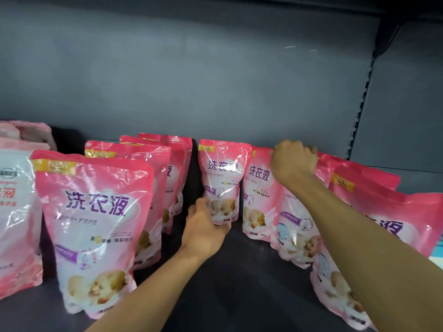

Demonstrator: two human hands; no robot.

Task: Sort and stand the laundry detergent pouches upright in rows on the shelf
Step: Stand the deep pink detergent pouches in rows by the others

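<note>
Pink laundry detergent pouches stand on a dark grey shelf (pixel 239 271). A row of several runs back from the big front-left pouch (pixel 96 224). At the back centre stands a single pouch (pixel 221 173); my left hand (pixel 206 231) touches its lower front corner with curled fingers. Right of it another pouch (pixel 257 192) stands upright, and my right hand (pixel 293 161) grips its top edge. A further row of pouches (pixel 383 212) leans along the right, partly hidden behind my right forearm.
Paler pink-and-white pouches (pixel 16 212) stand at the far left, with more stacked behind them. The grey back panel (pixel 191 80) rises behind the rows. A slotted upright (pixel 362 104) and a side panel close the right. Bare shelf floor lies between the rows.
</note>
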